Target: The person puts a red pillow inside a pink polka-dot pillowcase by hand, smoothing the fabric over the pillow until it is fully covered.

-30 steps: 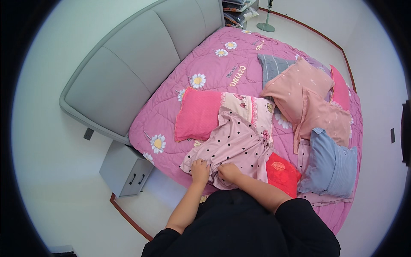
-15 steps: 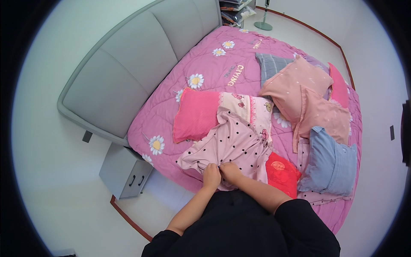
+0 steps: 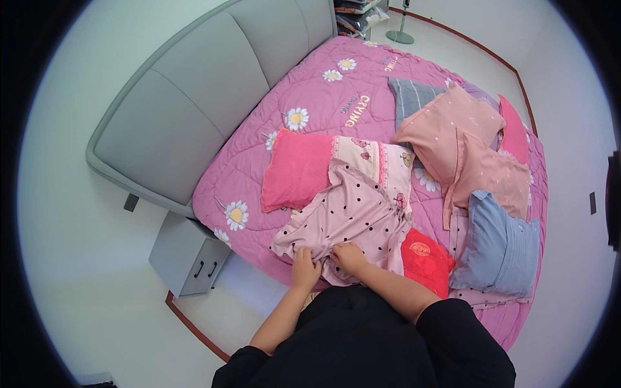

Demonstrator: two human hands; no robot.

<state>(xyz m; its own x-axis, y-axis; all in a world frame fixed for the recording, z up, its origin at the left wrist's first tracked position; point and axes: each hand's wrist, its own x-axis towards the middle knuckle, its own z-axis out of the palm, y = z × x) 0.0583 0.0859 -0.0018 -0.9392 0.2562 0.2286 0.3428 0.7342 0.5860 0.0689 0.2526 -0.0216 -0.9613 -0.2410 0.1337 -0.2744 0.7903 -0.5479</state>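
Observation:
A light pink pillowcase with black dots [image 3: 352,210] lies loose and wrinkled at the bed's near edge, in front of my body. My left hand [image 3: 306,268] grips its near edge with curled fingers. Just to the right, my right hand [image 3: 348,258] pinches the same edge, fingertips folded into the cloth. Under the far part of the case rests a bright pink pillow [image 3: 299,171] with a cream patterned end. A red cushion [image 3: 427,262] touches the case on the right, partly covered by my right forearm.
The bed has a purple-pink daisy quilt [image 3: 259,187] and a grey headboard [image 3: 187,97] at left. Peach pillows [image 3: 449,119], a blue pillow [image 3: 501,249] and a grey checked pillow [image 3: 417,100] lie to the right. A grey nightstand [image 3: 181,249] stands at lower left.
My left hand has moved a little left and down, away from the right hand, drawing the pillowcase edge along. The right hand has stayed nearly in place.

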